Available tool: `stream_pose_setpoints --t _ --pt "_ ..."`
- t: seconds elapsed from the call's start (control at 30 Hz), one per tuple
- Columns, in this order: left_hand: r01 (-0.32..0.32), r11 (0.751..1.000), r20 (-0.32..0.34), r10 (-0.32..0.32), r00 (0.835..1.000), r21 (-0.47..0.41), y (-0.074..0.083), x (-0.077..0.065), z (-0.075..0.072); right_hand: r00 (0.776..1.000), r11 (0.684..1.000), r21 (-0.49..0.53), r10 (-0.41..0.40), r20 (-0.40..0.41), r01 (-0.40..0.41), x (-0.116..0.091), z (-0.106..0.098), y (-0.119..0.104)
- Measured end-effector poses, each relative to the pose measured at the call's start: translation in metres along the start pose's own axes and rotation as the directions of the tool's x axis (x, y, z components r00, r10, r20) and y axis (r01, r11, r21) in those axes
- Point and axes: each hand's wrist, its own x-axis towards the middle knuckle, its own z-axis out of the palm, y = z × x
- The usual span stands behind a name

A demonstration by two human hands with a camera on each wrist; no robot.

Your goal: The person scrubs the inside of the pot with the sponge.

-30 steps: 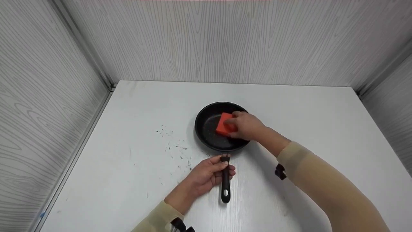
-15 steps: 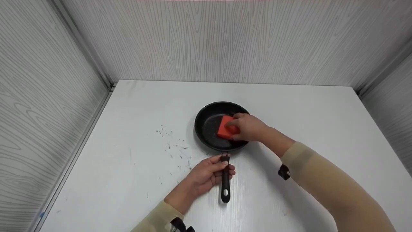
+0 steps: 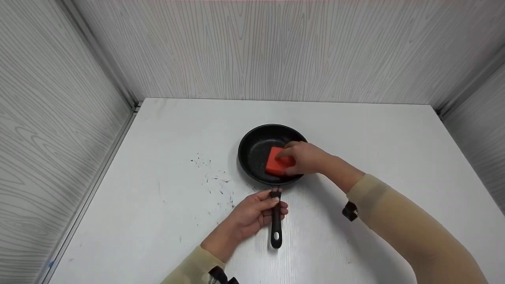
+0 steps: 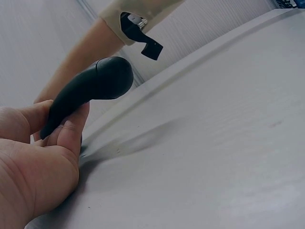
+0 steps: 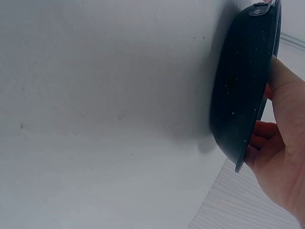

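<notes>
A black frying pan (image 3: 252,157) sits on the white table with its handle (image 3: 277,228) toward the person. The left hand (image 3: 252,215) grips that handle near the pan's body, thumb on top; the left wrist view shows the handle's end (image 4: 112,78) jutting out past the fingers. Inside the pan, the right hand (image 3: 305,157) holds a red-orange sponge (image 3: 275,161) against the right lower part of the pan floor. From the right wrist view, the pan's outer side (image 5: 238,86) hides most of the sponge, and the right hand (image 5: 283,138) reaches over the rim.
Dark specks and crumbs (image 3: 221,180) lie scattered on the table (image 3: 130,205) left of the pan. Wood-grain panels stand at the back (image 3: 252,51), left and right. Both sleeves carry a black strap-on device (image 3: 349,211).
The right hand has drawn the sponge a little toward the handle within the pan. The left hand and the pan have stayed in place.
</notes>
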Motion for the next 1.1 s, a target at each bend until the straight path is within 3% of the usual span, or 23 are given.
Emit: stream_pose_setpoints --t 0.77,1.1 --pt "0.001 1.0 0.002 -0.001 1.0 0.002 0.001 0.0 0.0 0.993 0.991 0.072 -0.11 -0.046 0.113 0.003 0.01 -0.014" --pt "0.005 1.0 0.017 -0.006 1.0 0.011 0.001 0.0 -0.002 0.994 0.992 0.085 -0.094 -0.049 0.098 0.007 0.013 -0.023"
